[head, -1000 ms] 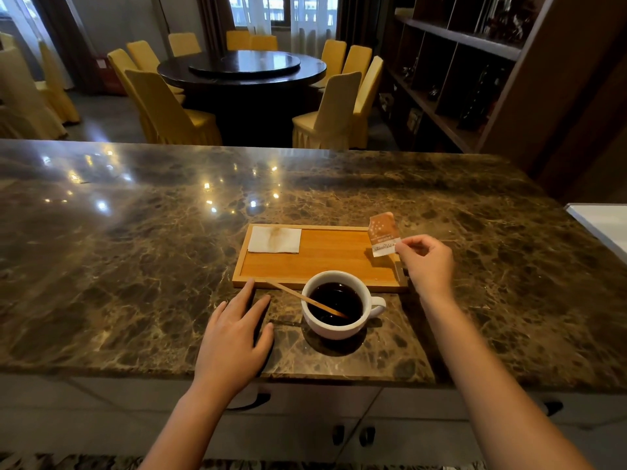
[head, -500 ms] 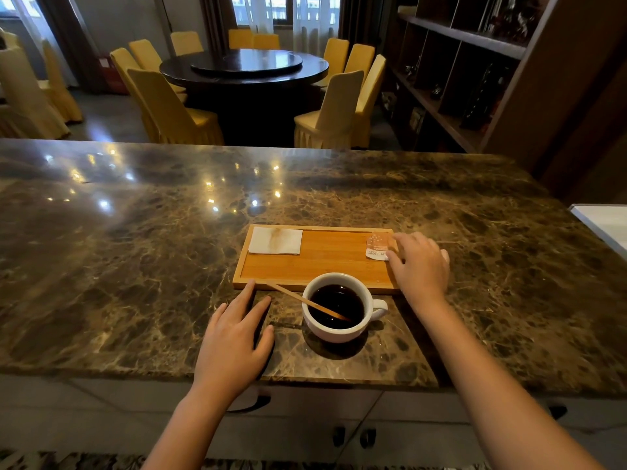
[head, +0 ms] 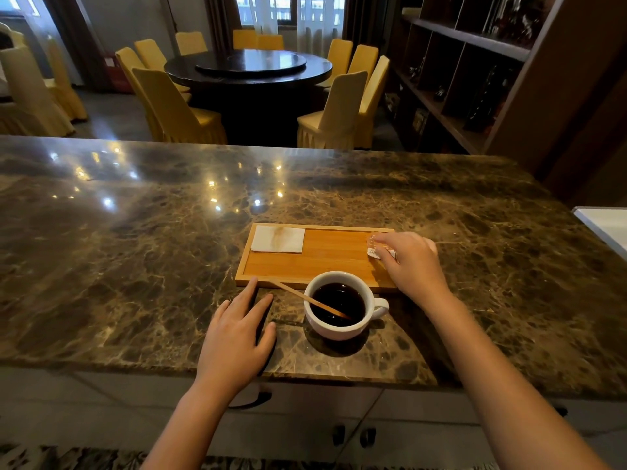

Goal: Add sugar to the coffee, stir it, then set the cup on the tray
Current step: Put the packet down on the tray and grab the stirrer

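A white cup of black coffee [head: 339, 305] stands on the marble counter just in front of the wooden tray [head: 332, 256], its handle pointing right. A wooden stir stick [head: 298, 295] leans in the cup, its end out to the left. My right hand [head: 410, 262] lies over the tray's right end, fingers on a small sugar packet [head: 373, 247] that rests flat on the tray and is mostly covered. My left hand [head: 237, 334] rests flat on the counter left of the cup, fingers spread, holding nothing.
A folded white napkin [head: 278, 239] lies on the tray's far left corner. The marble counter [head: 135, 249] stretches wide to the left and back. A white surface edge [head: 604, 225] shows at the far right. Beyond the counter are a round table, yellow chairs and shelves.
My right hand lowered the sugar packet from the air down onto the tray's right end and now covers it. My left hand and the cup stayed put.
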